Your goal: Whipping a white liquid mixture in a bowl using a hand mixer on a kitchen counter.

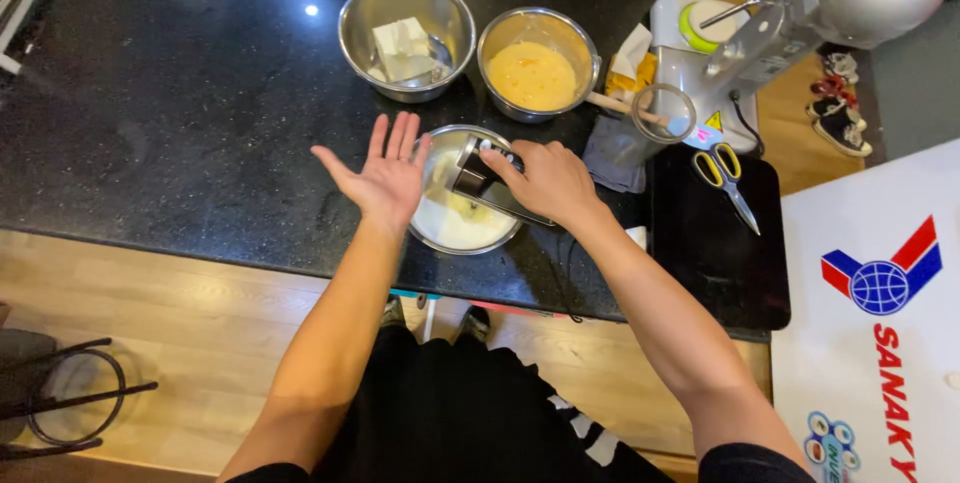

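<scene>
**Hand mixer held over a bowl of white mixture**

The left hand (385, 175) is held palm up, fingers spread and empty, against the left rim of a steel bowl (428, 239) of white mixture on the black bench (180, 113). A dark hand mixer (478, 175) is gripped over that bowl by the right hand (548, 181), fingers closed around it. Behind are a bowl of white blocks (405, 38) and a bowl of yellow batter (536, 65).
</scene>
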